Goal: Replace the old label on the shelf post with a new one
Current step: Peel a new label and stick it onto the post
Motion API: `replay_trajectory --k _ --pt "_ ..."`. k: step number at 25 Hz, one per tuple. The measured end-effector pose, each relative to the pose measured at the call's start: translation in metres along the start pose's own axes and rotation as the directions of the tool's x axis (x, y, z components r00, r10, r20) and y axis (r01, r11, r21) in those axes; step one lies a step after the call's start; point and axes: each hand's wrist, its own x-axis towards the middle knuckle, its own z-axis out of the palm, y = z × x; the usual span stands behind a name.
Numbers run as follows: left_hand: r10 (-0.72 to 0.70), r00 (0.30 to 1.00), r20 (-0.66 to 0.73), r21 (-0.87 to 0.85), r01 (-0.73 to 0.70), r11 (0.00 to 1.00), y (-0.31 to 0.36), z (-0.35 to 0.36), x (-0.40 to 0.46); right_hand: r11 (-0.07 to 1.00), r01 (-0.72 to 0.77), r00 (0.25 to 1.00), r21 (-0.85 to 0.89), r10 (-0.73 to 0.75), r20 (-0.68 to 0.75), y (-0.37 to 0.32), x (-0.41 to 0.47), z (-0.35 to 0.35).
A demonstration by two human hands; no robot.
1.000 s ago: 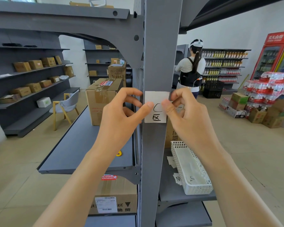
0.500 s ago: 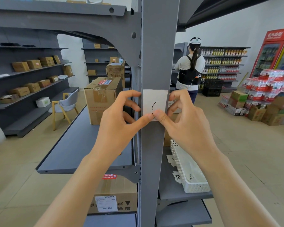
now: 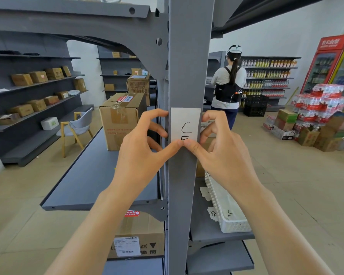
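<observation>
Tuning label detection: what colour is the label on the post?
White paper label with black handwritten marks, on the grey post. Head view.

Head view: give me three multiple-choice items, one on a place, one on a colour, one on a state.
1. Where does the white basket stand?
A. On the shelf right of the post
B. On the floor
C. On top of a cardboard box

2. What colour is the label?
A. Yellow
B. White with black writing
C. Red

3. What are the left hand and the right hand doing?
A. Hanging idle
B. Lifting a carton
C. Pressing their thumbs on the label's lower part, against the post

Answers: 1 A, the basket sits on the grey shelf beside the post, below the hands. 2 B, the paper is white with black strokes. 3 C, both thumb tips meet on the label's bottom edge.
</observation>
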Motion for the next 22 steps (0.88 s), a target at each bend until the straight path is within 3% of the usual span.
replay_trajectory --k 6,8,11,14,17,22 --pt "0.012 0.999 0.040 0.031 -0.013 0.999 0.007 -0.013 0.004 0.998 0.023 0.998 -0.059 -0.020 0.057 0.002 0.003 -0.014" --pt "-0.043 0.999 0.001 0.021 0.043 0.999 0.015 -0.014 0.015 0.996 0.010 1.000 -0.085 -0.011 -0.021 -0.007 0.011 -0.018" --pt "-0.025 0.996 -0.091 0.195 0.042 0.980 0.027 -0.011 0.029 0.984 -0.014 0.988 -0.177 -0.014 -0.152 -0.020 0.026 -0.018" --pt "-0.023 0.993 -0.117 0.226 0.049 0.973 0.029 -0.011 0.035 0.980 -0.009 0.983 -0.197 -0.027 -0.179 -0.020 0.036 -0.019" --pt "-0.053 0.997 -0.051 0.176 0.061 0.983 0.027 -0.016 0.037 0.986 0.004 0.991 -0.166 -0.026 -0.133 -0.016 0.037 -0.019" --pt "-0.020 1.000 -0.017 0.147 0.023 0.989 0.026 -0.020 0.032 0.998 0.048 0.998 0.041 -0.047 -0.036 -0.005 0.038 -0.015"
